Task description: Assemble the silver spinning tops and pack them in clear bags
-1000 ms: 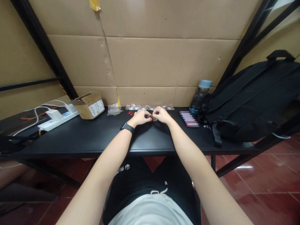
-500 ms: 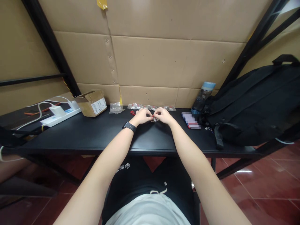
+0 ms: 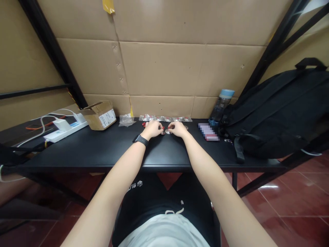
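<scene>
My left hand (image 3: 154, 129), with a black watch at the wrist, pinches a small red and silver disc (image 3: 162, 132) just above the black table (image 3: 102, 147). A short gap to the right, my right hand (image 3: 178, 129) has its fingertips closed on a second silver disc with red on it (image 3: 168, 131). Red pieces (image 3: 144, 124) lie partly hidden behind my left hand. Behind both hands runs a row of clear plastic packets (image 3: 168, 119) with silver and red items inside.
An opened cardboard box (image 3: 101, 116), a clear plastic bag (image 3: 126, 120) and a white power strip (image 3: 65, 130) are on the left. To the right are a phone (image 3: 209, 132), a blue-lidded bottle (image 3: 221, 104) and a black backpack (image 3: 280, 113).
My hands were together at the discs and have moved slightly apart. Two separate discs now show between them. The view has shifted a little.
</scene>
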Motion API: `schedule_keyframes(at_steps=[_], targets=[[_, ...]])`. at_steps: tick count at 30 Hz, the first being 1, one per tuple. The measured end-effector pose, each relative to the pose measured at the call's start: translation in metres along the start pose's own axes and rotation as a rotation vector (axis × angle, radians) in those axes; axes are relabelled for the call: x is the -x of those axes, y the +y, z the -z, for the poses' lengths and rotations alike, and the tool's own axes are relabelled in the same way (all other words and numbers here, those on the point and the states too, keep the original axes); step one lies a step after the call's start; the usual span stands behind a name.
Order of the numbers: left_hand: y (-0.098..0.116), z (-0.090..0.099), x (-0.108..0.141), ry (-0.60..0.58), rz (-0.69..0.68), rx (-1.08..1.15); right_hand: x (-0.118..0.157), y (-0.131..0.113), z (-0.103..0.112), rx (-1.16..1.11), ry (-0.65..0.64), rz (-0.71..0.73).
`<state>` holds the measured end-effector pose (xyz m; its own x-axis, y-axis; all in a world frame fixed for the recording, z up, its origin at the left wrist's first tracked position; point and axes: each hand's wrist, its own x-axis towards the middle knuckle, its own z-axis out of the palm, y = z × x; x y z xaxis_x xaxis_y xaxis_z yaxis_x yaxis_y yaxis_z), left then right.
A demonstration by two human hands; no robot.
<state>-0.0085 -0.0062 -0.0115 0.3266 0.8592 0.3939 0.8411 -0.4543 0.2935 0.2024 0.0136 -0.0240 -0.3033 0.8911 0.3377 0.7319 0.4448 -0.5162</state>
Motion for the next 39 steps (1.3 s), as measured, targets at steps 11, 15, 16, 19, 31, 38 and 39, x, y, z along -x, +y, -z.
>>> schedule_keyframes(at_steps=[11,15,16,19,31,38,39], targets=[[-0.003,-0.006,0.003,0.007,-0.042,-0.141,-0.002,0.001,-0.003,0.076,0.015,0.010],[0.001,-0.010,0.007,0.051,-0.072,-0.204,-0.001,0.000,0.002,0.130,-0.012,-0.013],[0.001,-0.011,0.008,0.055,-0.077,-0.200,0.000,0.001,0.003,0.140,-0.021,-0.019],[0.001,-0.011,0.009,0.037,-0.087,-0.200,-0.001,0.001,0.004,0.150,-0.035,-0.011],[0.015,0.002,0.011,0.168,-0.132,-0.238,-0.008,0.002,0.001,-0.010,0.095,0.003],[0.021,0.009,0.008,0.326,-0.074,-0.085,-0.008,0.006,0.005,-0.037,0.147,-0.019],[0.020,0.008,0.006,0.336,-0.035,-0.039,-0.009,0.006,0.005,-0.056,0.154,-0.023]])
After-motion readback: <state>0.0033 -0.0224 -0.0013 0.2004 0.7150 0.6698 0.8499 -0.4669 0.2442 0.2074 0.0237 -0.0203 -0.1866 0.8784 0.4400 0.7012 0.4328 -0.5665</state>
